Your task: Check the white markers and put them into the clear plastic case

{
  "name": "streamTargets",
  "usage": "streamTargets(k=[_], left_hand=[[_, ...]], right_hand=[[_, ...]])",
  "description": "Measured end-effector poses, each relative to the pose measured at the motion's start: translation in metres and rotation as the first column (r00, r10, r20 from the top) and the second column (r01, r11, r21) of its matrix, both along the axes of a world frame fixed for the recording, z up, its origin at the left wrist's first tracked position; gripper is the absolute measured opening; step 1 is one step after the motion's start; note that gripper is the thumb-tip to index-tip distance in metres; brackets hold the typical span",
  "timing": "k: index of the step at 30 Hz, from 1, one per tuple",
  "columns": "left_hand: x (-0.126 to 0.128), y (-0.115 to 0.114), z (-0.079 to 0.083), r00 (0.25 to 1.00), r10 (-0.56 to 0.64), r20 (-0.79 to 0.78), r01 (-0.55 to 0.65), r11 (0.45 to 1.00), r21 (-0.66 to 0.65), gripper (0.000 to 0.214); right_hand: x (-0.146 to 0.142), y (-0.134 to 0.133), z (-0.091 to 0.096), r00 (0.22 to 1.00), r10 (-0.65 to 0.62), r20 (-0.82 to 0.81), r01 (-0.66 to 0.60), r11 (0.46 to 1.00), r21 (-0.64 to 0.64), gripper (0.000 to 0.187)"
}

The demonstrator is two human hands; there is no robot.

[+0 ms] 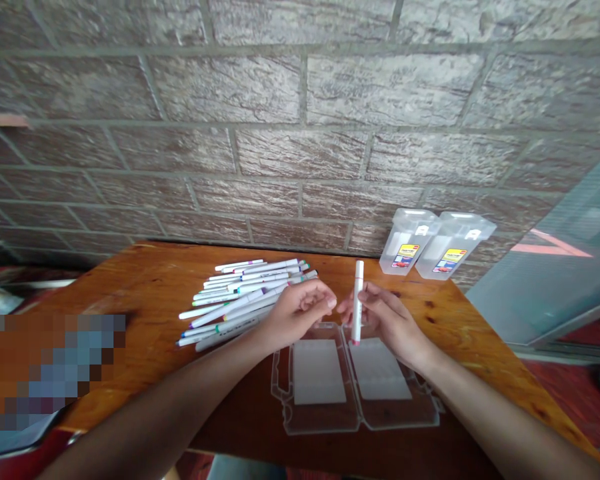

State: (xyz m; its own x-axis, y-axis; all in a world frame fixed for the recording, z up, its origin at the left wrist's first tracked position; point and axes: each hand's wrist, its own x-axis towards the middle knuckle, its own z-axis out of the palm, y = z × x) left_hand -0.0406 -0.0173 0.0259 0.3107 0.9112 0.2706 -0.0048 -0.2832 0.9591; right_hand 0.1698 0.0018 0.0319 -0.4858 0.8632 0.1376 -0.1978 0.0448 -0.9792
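White-barrelled marker (358, 293) held near-upright in right hand (384, 313) over open clear plastic case (325, 420); left hand (299, 305) loosely curled, no object seen; marker could be dropped if grip is loosened

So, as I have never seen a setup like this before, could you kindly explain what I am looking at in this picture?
Of course. There is no machine here: these are a person's own bare hands. The single picture comes from a camera worn on the person's head, looking forward and down, so the forearms reach in from the bottom.

On the wooden table, by a brick wall, lies a loose pile of white markers with differently coloured bands. Nearer the person is an open clear case with a white panel in each half. Two translucent containers with labels stand at the back right.

The right hand holds one marker roughly upright. The left hand is curled beside the pile; nothing can be seen in it.
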Motion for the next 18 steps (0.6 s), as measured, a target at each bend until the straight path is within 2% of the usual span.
streamTargets(k=[2,5,8,10,13,16,18], left_hand=[[-0.002,0.002,0.002,0.998,0.005,0.061,-0.003,0.999,-0.033,0.034],[-0.004,0.004,0.005,0.99,-0.035,0.137,0.047,0.995,-0.085,0.038],[-0.005,0.004,0.005,0.986,-0.038,0.161,0.052,0.995,-0.082,0.035],[-0.006,0.005,0.004,0.984,-0.017,0.177,0.029,0.997,-0.066,0.03],[-0.006,0.007,0.0,0.976,0.017,0.219,-0.005,0.999,-0.054,0.027],[-0.007,0.01,-0.003,0.956,0.028,0.292,-0.008,0.998,-0.068,0.027],[-0.008,0.012,-0.003,0.937,0.022,0.348,0.012,0.995,-0.096,0.028]], right_hand=[[0.0,-0.002,0.0,0.997,0.063,0.036,-0.062,0.997,-0.042,0.032],[0.0,-0.006,0.001,0.978,0.115,0.171,-0.126,0.99,0.055,0.032],[0.001,-0.005,0.001,0.966,0.107,0.235,-0.139,0.982,0.126,0.033],[0.002,-0.002,0.0,0.971,0.059,0.231,-0.09,0.988,0.126,0.033],[0.005,0.006,-0.002,0.987,-0.067,0.146,0.055,0.995,0.081,0.032],[0.008,0.013,-0.001,0.983,-0.183,-0.007,0.183,0.983,-0.017,0.028],[0.01,0.017,0.002,0.969,-0.229,-0.091,0.219,0.97,-0.102,0.028]])
